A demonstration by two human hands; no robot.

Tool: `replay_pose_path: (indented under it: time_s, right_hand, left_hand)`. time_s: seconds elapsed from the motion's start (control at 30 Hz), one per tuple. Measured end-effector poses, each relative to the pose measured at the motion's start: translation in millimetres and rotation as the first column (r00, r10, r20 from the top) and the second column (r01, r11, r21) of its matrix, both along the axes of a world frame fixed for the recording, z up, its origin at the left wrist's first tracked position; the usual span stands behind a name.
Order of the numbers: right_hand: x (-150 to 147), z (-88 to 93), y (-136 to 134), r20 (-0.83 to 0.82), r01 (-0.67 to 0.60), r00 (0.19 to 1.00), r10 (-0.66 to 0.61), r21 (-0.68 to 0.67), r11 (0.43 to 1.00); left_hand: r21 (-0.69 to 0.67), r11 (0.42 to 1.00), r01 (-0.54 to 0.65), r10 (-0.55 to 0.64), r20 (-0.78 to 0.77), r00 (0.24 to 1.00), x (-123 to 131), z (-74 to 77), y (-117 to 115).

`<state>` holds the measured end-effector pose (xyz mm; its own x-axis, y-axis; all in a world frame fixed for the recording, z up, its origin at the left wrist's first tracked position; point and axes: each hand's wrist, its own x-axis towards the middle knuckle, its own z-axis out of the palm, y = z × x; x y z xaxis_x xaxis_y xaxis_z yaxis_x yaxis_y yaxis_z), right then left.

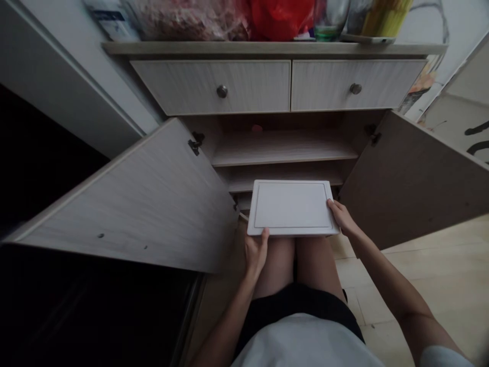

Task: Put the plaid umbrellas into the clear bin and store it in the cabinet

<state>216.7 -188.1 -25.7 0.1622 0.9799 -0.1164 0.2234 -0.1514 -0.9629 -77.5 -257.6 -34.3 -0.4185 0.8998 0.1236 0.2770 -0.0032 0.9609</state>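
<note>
A flat white rectangular box (293,205), with a thin dark line running round its top, is held level above my thighs. My left hand (255,251) grips its near left corner, thumb on top and fingers underneath. On the right short side, my right hand (341,216) holds it with the thumb over the edge; the other fingers are mostly hidden below. Just beyond the box stands a low wooden cabinet (284,148) with its shelves showing. A small pinkish round thing (257,128) lies at the back of the upper shelf.
The left cabinet door (145,204) and right cabinet door (416,178) stand wide apart on either side. Above are two closed drawers (252,86) with round knobs. Plastic bags, a red bag (280,20) and a glass (329,20) crowd the cabinet top (229,48).
</note>
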Motion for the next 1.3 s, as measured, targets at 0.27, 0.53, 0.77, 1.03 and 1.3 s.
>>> replay_pose_path:
  time_s: [0.27, 0.53, 0.77, 1.03, 1.3]
  right_hand:
    - [8, -3.2, 3, 0.07, -0.012, 0.997, 0.015, -0.05, 0.999]
    - [1, 3.4, -46, -0.09, 0.07, 0.994, -0.06, 0.122, 0.99]
    - [-11, -19.0, -87, -0.076, 0.211, 0.977, -0.201, 0.167, 0.963]
    - [-18, 5.0, -32, -0.177, 0.222, 0.968, -0.176, 0.287, 0.932]
    - [-31, 39.7, 115, -0.11, 0.247, 0.969, -0.222, 0.39, 0.887]
  left_hand:
    - [0.062, 0.992, 0.108, -0.109, 0.014, 0.994, 4, -5.5, -6]
    - [0.013, 0.999, 0.037, -0.039, 0.361, 0.932, 3, -3.8, -3]
    - [-0.034, 0.997, 0.075, -0.046, 0.525, 0.85, -1, 11.5, -2]
    - [0.105, 0.989, 0.109, -0.144, 0.43, 0.891, -4, 34.0, 48]
    - [0.249, 0.958, 0.14, -0.214, 0.299, 0.93, -4, 64.8, 182]
